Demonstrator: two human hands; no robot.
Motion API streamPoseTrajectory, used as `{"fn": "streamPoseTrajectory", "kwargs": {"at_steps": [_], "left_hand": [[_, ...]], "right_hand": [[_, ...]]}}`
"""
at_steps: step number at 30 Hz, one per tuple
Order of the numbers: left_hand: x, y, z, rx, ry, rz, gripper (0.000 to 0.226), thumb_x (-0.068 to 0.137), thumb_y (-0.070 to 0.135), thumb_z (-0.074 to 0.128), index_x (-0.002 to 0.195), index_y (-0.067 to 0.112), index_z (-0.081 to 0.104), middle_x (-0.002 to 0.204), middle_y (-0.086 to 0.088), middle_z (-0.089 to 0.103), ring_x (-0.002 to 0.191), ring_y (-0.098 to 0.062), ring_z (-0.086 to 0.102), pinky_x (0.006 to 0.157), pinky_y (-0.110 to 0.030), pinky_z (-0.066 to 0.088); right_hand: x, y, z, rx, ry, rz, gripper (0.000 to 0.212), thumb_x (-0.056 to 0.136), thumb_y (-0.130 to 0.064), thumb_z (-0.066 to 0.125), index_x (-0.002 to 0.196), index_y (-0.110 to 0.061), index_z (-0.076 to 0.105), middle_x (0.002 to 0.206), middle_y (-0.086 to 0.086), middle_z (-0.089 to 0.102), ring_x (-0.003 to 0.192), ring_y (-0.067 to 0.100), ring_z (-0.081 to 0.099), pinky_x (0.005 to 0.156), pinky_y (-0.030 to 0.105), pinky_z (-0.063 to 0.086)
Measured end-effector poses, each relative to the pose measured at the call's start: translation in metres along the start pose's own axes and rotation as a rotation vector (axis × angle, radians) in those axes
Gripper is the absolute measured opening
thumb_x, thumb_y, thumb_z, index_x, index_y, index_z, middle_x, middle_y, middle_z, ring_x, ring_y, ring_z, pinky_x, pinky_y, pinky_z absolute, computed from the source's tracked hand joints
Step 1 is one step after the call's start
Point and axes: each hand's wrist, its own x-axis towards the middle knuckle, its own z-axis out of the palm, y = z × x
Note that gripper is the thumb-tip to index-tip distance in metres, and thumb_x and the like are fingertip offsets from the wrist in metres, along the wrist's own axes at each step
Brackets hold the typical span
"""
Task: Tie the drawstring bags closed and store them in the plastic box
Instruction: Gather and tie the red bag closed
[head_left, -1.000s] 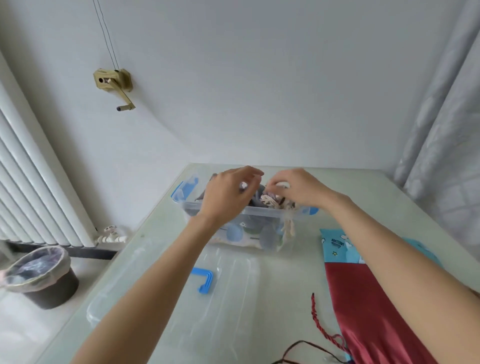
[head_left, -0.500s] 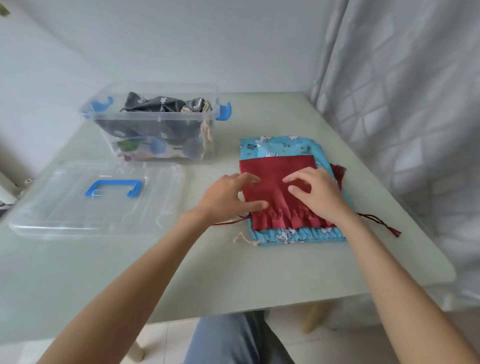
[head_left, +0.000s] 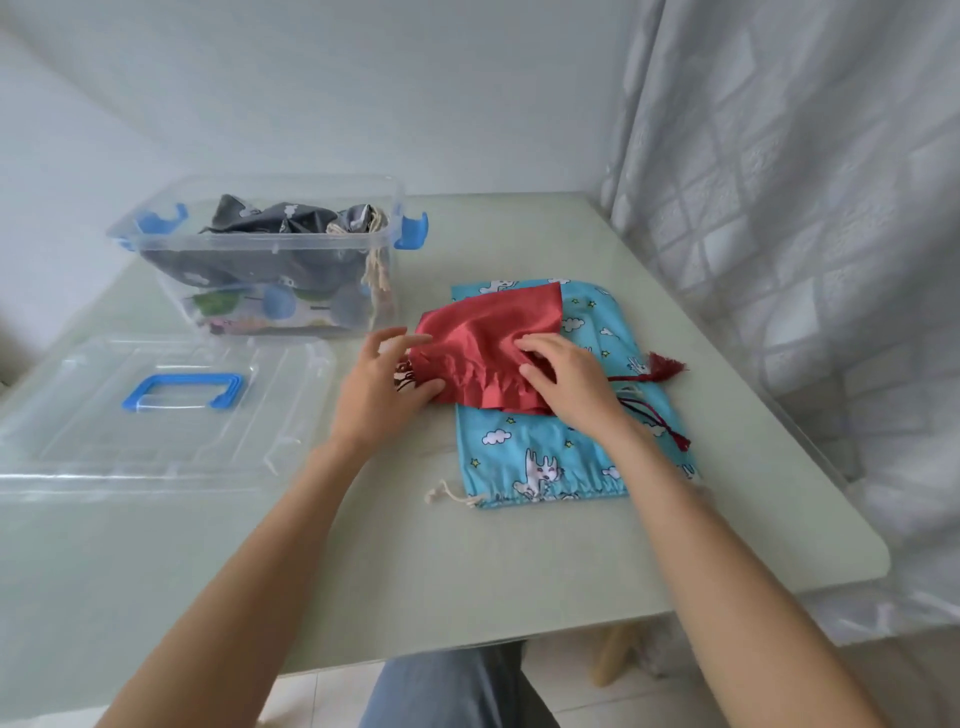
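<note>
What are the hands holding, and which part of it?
The red bag, by its gathered drawstring end: the left hand pinches the left corner, and the right hand has its fingers on the gathers.

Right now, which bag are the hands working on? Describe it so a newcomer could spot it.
On the pale table, right of the clear plastic box, lies a blue cartoon-print bag. On top of it sits the red satin bag, held by both hands: plain, shiny, with dark red tasselled cords.

**No readable text**

No words, labels, brands or numbers can be read anywhere. The blue cotton drawstring bag (head_left: 550, 457) under the right hand (head_left: 569, 382) carries only printed pictures: white clouds, small stars and white cartoon animals.
</note>
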Motion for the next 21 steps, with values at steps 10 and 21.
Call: {"fn": "streamPoseTrajectory", "kwargs": {"at_steps": [10, 21], "left_hand": [[-0.007, -0.012, -0.020, 0.015, -0.108, 0.002, 0.032, 0.071, 0.008, 0.071, 0.094, 0.028, 0.063, 0.093, 0.008, 0.057, 0.082, -0.004, 0.057, 0.069, -0.022, 0.049], [-0.007, -0.024, -0.028, 0.078, -0.207, -0.030, 0.013, 0.078, 0.008, 0.069, 0.086, 0.018, 0.073, 0.083, 0.008, 0.062, 0.070, -0.001, 0.055, 0.064, -0.006, 0.040]], "right_hand": [[-0.043, 0.019, -0.032, 0.002, 0.159, -0.001, 0.021, 0.073, -0.004, 0.057, 0.085, -0.018, 0.067, 0.086, -0.008, 0.065, 0.088, 0.012, 0.048, 0.076, 0.013, 0.033], [-0.043, 0.027, -0.027, -0.007, 0.191, 0.050, 0.009, 0.081, -0.011, 0.069, 0.089, -0.015, 0.071, 0.080, -0.005, 0.067, 0.074, 0.012, 0.060, 0.072, 0.024, 0.049]]}}
